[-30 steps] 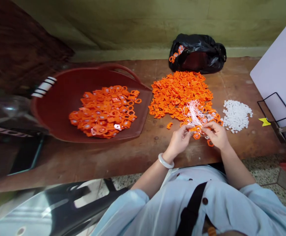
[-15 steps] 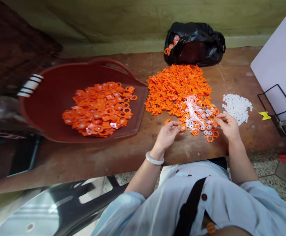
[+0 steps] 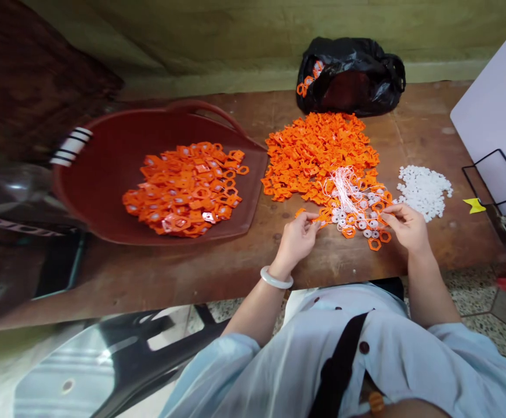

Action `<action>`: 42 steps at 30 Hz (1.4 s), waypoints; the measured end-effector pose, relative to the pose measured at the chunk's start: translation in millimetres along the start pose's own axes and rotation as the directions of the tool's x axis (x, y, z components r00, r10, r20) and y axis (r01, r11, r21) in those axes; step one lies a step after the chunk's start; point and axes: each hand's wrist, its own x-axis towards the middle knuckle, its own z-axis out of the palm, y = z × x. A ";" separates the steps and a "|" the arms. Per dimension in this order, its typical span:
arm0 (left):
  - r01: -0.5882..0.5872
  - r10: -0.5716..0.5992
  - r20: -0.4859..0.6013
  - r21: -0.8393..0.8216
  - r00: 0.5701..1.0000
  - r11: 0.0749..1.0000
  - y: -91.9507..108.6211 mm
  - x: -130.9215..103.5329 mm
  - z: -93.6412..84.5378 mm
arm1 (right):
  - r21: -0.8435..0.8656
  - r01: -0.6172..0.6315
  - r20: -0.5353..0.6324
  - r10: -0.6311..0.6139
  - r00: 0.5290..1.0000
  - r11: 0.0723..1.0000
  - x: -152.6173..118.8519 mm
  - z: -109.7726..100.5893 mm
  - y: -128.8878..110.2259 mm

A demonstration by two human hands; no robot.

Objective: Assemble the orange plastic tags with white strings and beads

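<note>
The left hand (image 3: 295, 239) pinches an orange piece (image 3: 318, 219) while the right hand (image 3: 406, 227), drawn apart from it since a second ago, fingers another at the near edge of the orange pile (image 3: 322, 154), right of the red basin (image 3: 105, 174).

On the table (image 3: 218, 273), the basin (image 3: 105, 180) lies to my left with tags (image 3: 185, 188) in it. A pile (image 3: 318, 151) lies ahead, the bag (image 3: 351, 75) behind it, beads (image 3: 425, 188) to its right, strings (image 3: 344, 186) on its near edge.
</note>
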 end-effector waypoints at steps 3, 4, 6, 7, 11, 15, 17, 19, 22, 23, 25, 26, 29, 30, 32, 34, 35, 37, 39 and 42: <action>0.043 -0.043 -0.006 -0.006 0.999 0.999 -4.1 3.2 2.1 | -0.067 0.049 -0.021 -0.050 0.999 0.997 -5.0 3.4 -10.1; 0.063 -0.063 -0.007 -0.022 0.998 0.998 -4.1 4.3 2.6 | -0.096 0.067 -0.032 -0.070 0.997 0.993 -6.7 4.0 -13.0; 0.109 -0.109 0.008 -0.082 0.994 0.991 -2.4 6.3 3.5 | -0.141 0.087 -0.049 -0.095 0.994 0.986 -10.0 4.2 -17.5; 0.135 -0.133 0.024 -0.123 0.991 0.983 -0.9 7.2 3.8 | -0.155 0.092 -0.051 -0.101 0.994 0.984 -11.4 4.0 -19.2; 0.238 -0.215 0.113 -0.275 0.970 0.931 4.5 9.5 3.4 | -0.172 0.117 -0.039 -0.126 0.991 0.978 -16.5 2.9 -24.4; 0.295 -0.260 0.145 -0.340 0.955 0.893 5.9 10.2 3.1 | -0.170 0.150 -0.040 -0.159 0.987 0.974 -22.3 4.2 -32.0; 0.313 -0.279 0.145 -0.355 0.949 0.881 6.8 10.1 4.5 | -0.164 0.150 -0.020 -0.155 0.988 0.975 -26.0 5.7 -37.4; 0.324 -0.287 0.153 -0.365 0.946 0.873 9.0 9.2 7.1 | -0.133 0.147 0.014 -0.146 0.989 0.980 -29.8 7.2 -43.5; 0.311 -0.267 0.166 -0.366 0.949 0.877 14.4 6.1 12.1 | -0.058 0.138 0.061 -0.135 0.989 0.989 -34.1 9.1 -52.7; 0.304 -0.257 0.171 -0.363 0.951 0.881 16.3 4.8 13.9 | -0.031 0.132 0.064 -0.130 0.989 0.991 -34.6 9.4 -55.1; 0.295 -0.237 0.198 -0.354 0.951 0.888 19.9 1.9 17.2 | 0.018 0.124 0.052 -0.124 0.991 0.992 -33.8 9.7 -57.7; 0.292 -0.226 0.218 -0.350 0.949 0.890 21.5 0.4 18.7 | 0.037 0.117 0.041 -0.118 0.992 0.992 -32.4 9.7 -57.5; 0.260 -0.177 0.263 -0.324 0.948 0.910 26.4 -3.3 20.9 | 0.065 0.077 0.023 -0.079 0.997 0.995 -25.5 8.9 -50.3; 0.229 -0.152 0.259 -0.302 0.954 0.925 28.5 -4.6 20.4 | 0.069 0.056 0.021 -0.057 0.998 0.996 -22.8 8.5 -45.9; 0.118 -0.075 0.191 -0.225 0.979 0.967 34.1 -7.3 16.7 | 0.071 0.012 -0.003 -0.012 1.000 0.997 -18.4 7.8 -35.8; -0.045 0.049 0.044 -0.092 0.998 0.995 41.5 -10.4 10.0 | 0.080 -0.037 -0.035 0.040 0.999 0.996 -16.0 7.6 -25.7; -0.127 0.126 -0.037 -0.006 0.991 0.992 45.7 -11.9 6.0 | 0.092 -0.062 -0.039 0.066 0.997 0.994 -15.8 7.9 -21.5; -0.258 0.283 -0.149 0.165 0.948 0.952 53.9 -14.0 -2.4 | 0.130 -0.107 -0.013 0.110 0.994 0.986 -17.1 9.2 -15.2; -0.345 0.399 -0.165 0.279 0.902 0.896 61.6 -14.2 -10.4 | 0.167 -0.145 0.038 0.140 0.989 0.975 -19.5 11.3 -11.4; -0.442 0.498 -0.096 0.339 0.862 0.831 75.1 -12.3 -22.3 | 0.224 -0.222 0.145 0.193 0.970 0.949 -23.2 16.1 -8.2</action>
